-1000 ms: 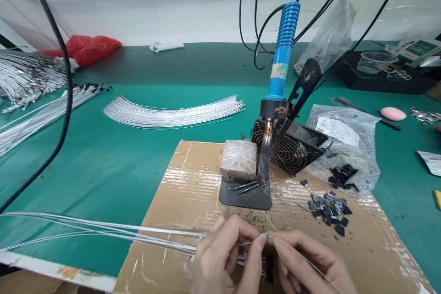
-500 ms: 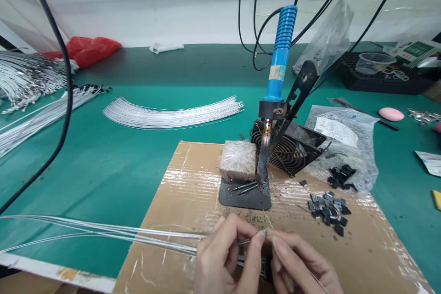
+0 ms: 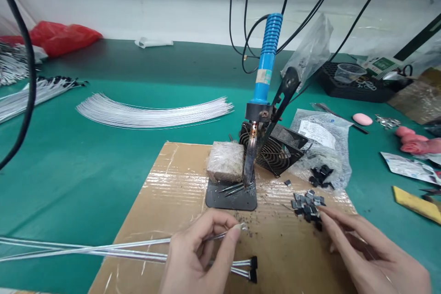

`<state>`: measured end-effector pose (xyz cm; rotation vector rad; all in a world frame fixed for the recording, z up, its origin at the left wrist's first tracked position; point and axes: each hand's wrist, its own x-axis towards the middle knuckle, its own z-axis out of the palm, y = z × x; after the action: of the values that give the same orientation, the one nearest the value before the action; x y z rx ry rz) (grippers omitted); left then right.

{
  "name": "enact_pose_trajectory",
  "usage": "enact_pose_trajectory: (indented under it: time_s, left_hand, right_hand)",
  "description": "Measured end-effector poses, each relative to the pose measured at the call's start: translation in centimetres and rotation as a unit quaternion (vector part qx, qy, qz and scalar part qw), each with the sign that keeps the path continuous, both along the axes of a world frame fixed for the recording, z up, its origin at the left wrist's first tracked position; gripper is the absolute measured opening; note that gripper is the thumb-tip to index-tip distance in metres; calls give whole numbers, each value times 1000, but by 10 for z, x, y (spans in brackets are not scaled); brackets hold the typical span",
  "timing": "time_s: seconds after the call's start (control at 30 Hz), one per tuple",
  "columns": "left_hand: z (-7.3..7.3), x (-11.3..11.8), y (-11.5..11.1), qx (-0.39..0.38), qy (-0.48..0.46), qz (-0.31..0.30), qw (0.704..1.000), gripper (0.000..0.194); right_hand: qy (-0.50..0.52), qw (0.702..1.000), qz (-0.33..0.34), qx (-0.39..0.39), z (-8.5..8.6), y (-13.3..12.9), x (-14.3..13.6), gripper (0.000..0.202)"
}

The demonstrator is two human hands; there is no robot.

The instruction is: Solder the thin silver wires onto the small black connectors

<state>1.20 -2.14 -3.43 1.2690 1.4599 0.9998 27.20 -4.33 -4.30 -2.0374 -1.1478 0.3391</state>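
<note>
Pinching a thin silver wire (image 3: 193, 241) near its tip with my left hand (image 3: 198, 257), thumb and forefinger closed on it, over the taped cardboard sheet (image 3: 165, 202) near its front edge. Its long end runs off left with a few more wires, two of them ending in little black caps (image 3: 253, 268) just beside that hand. Meanwhile my right hand (image 3: 365, 248) is loose and empty, fingertips touching the small pile of dark clips (image 3: 308, 204), just right of the blue soldering iron (image 3: 263, 78) in its stand.
</note>
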Motion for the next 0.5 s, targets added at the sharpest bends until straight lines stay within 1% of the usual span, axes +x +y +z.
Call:
enact_pose_trajectory:
  time_s: [0.07, 0.17, 0.27, 0.37, 0.5]
  left_hand:
    - [2, 0, 1, 0, 3, -5, 1000, 19]
    - [1, 0, 2, 17, 11, -14, 1000, 20]
    - [-3, -2, 3, 29, 14, -21, 999, 21]
    - [-4, -2, 3, 18, 10, -23, 1000, 22]
    - [2, 0, 5, -2, 7, -20, 1000, 24]
  right_hand:
    - [-19, 999, 22, -18, -1, 5, 2, 35]
    - [-26, 998, 48, -26, -9, 10, -1, 39]
    - [-8, 999, 43, -9, -17, 11, -2, 40]
    - [6, 999, 32, 8, -22, 9, -1, 42]
    - [24, 999, 19, 10, -24, 5, 2, 42]
